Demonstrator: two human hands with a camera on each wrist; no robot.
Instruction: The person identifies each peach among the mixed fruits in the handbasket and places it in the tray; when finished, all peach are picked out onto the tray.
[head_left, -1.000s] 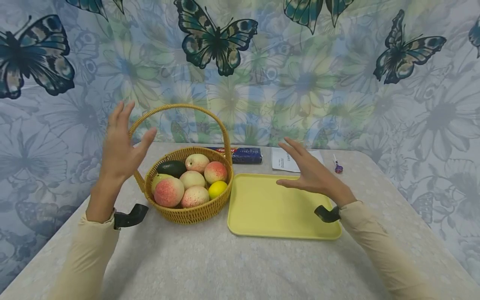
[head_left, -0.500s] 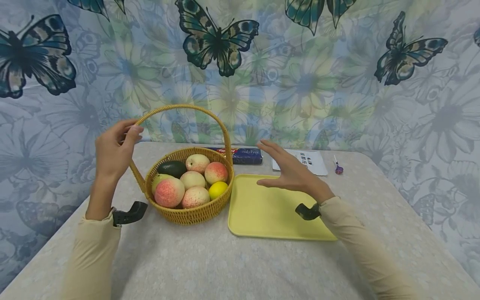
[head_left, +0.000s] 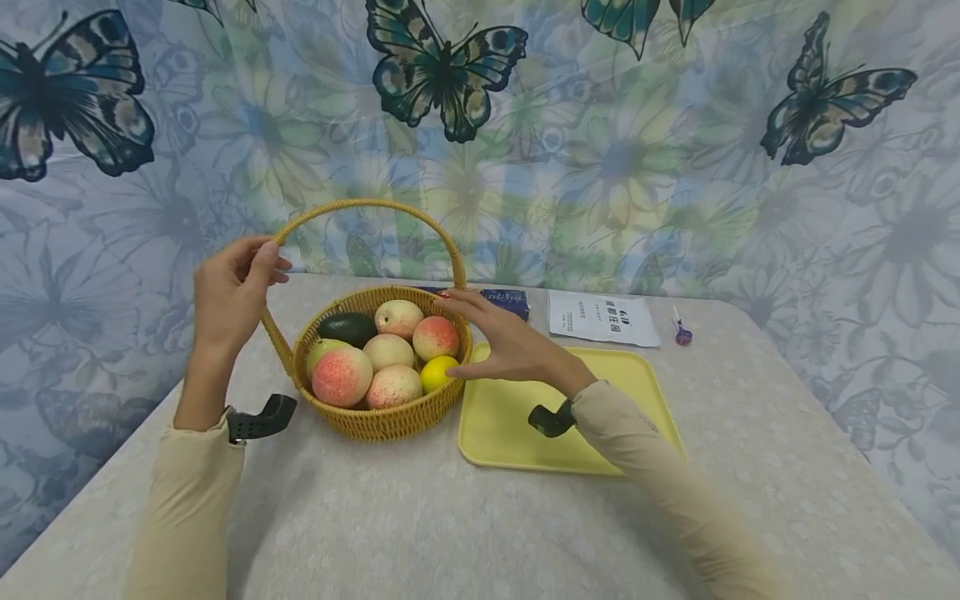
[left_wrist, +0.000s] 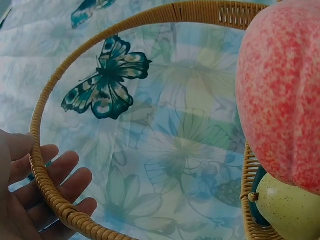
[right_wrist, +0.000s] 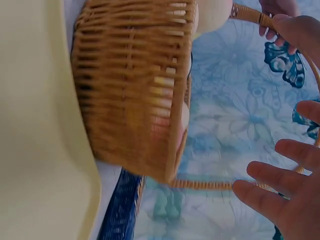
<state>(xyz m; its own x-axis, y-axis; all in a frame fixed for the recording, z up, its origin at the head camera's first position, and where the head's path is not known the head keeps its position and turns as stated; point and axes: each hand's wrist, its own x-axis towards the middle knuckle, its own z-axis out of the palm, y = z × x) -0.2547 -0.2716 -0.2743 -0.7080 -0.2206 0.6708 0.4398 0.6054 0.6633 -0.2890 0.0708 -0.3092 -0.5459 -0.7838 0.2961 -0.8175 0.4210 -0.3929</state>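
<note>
My left hand [head_left: 225, 292] grips the left side of the arched handle of a yellow wicker basket [head_left: 390, 423]. In the left wrist view the thumb lies against the handle [left_wrist: 50, 192], with the fingers loosely curled behind it. The basket holds several peaches [head_left: 341, 377], a yellow lemon [head_left: 435, 373], a dark green avocado-like fruit [head_left: 347, 329] and a pale green pear [left_wrist: 290, 205]. My right hand [head_left: 517, 346], fingers spread and thumb apart, hovers at the basket's right rim, overlapping it in the head view. Nothing is in its grasp; the right wrist view shows the spread fingers [right_wrist: 270, 175].
A pale yellow tray [head_left: 495, 446] lies right of the basket, beneath my right forearm. Behind stand a dark blue package [head_left: 510, 302], partly hidden, and a white printed packet [head_left: 600, 319]. A wrapped lollipop [head_left: 682, 333] lies farther right. A butterfly-print curtain hangs behind the table.
My left hand has gone from raised and spread to gripping the handle. My right hand has moved left from over the tray to the basket's right rim, its fingers still spread.
</note>
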